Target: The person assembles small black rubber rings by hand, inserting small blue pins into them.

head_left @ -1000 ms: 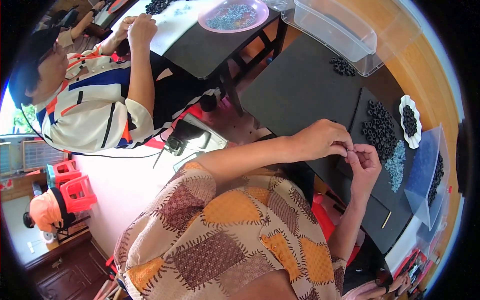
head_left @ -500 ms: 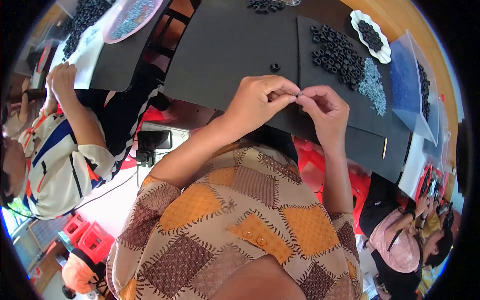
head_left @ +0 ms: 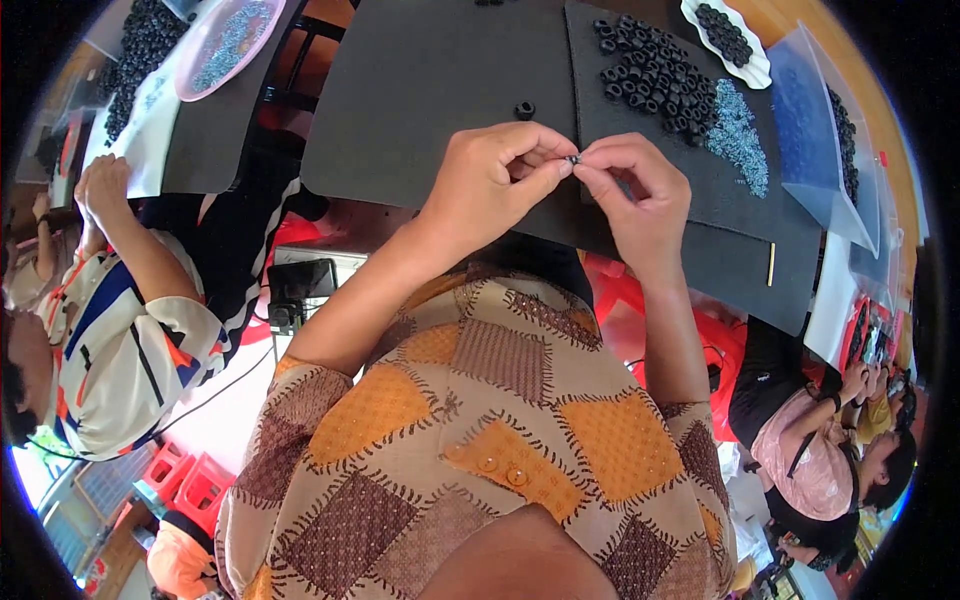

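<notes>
My left hand (head_left: 498, 170) and my right hand (head_left: 638, 188) meet fingertip to fingertip above the near edge of a black mat (head_left: 430, 90). Between the pinched fingers sits a tiny dark ring part (head_left: 573, 159), held by both hands. Beyond my right hand lies a heap of black rubber rings (head_left: 655, 75) and a patch of small blue-grey pieces (head_left: 738, 135). One single black ring (head_left: 524, 109) lies alone on the mat just past my left hand.
A white scalloped dish (head_left: 728, 35) holds more black rings. Clear plastic bags (head_left: 815, 130) lie at the right. A thin stick (head_left: 771, 264) rests on the mat's right part. Another person in a striped shirt (head_left: 120, 340) works at the left by a pink plate (head_left: 222, 45); other people sit at the lower right.
The view has tilted so the mat and rings sit higher and nearer centre. My hands stay pinched together on the small part, with the fingertips drawn closer.
</notes>
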{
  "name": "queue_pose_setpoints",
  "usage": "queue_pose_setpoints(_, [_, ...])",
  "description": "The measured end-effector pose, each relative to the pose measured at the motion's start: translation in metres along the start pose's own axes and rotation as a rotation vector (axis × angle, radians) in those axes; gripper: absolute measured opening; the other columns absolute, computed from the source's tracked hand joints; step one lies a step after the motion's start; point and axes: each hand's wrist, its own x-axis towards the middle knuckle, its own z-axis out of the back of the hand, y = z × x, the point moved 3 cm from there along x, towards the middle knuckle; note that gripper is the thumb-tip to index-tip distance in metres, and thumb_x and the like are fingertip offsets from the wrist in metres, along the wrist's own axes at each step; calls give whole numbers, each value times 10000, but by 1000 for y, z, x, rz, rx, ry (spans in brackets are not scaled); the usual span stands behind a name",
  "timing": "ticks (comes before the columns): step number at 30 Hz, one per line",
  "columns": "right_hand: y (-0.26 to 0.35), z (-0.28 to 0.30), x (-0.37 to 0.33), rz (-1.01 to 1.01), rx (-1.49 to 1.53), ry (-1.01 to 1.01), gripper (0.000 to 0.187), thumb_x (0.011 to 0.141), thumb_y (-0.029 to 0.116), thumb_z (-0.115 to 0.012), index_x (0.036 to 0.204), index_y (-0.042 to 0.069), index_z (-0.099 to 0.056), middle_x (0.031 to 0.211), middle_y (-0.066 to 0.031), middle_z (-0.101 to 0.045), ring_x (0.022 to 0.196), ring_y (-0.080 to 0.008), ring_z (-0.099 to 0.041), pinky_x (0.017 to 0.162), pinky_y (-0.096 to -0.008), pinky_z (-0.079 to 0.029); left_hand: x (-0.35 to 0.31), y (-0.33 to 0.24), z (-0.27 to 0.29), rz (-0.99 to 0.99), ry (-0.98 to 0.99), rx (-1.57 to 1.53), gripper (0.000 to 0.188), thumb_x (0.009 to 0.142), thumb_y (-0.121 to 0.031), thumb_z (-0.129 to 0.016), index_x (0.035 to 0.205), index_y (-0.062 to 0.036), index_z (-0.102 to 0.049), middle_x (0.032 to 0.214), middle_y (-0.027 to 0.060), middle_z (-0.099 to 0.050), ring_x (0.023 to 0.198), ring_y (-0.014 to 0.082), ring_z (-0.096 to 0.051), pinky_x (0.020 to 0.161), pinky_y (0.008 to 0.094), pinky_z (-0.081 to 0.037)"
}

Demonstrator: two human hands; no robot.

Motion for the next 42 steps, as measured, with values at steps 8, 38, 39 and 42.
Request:
queue_pose_setpoints(8, [-13,2,-4,-374,299,83,89,878,-4,-703,959,10,-671,855,-19,-683,791,-67,-625,711,-215,-504,-2,-3,-3,-298,-65,277,157,832,-22,-719,988,-7,-706,891,92,-689,779,151,-680,672,259,-542])
queue_pose_setpoints(38, [-18,7,1,-386,451,112,73,884,25,-696,952,12,-674,885,-26,-685,781,-96,-645,693,-231,-503,12,1,0,-58,8,-125,149,864,-19,-733,1000,-2,-674,906,30,-691,777,74,-628,714,239,-529])
queue_pose_setpoints(39, [-21,6,0,-399,513,112,71,892,38,-691,955,11,-671,894,-31,-686,793,-94,-644,705,-227,-505,14,-4,2,-186,17,48,145,863,-18,-731,995,-3,-673,901,29,-688,797,71,-637,719,233,-531])
queue_pose_setpoints(42, [-21,3,1,-389,610,83,69,894,41,-691,953,13,-670,912,-40,-688,811,-92,-642,733,-228,-512,15,-4,1,-281,13,135,136,867,-18,-726,991,-3,-672,897,25,-684,834,72,-652,733,224,-534])
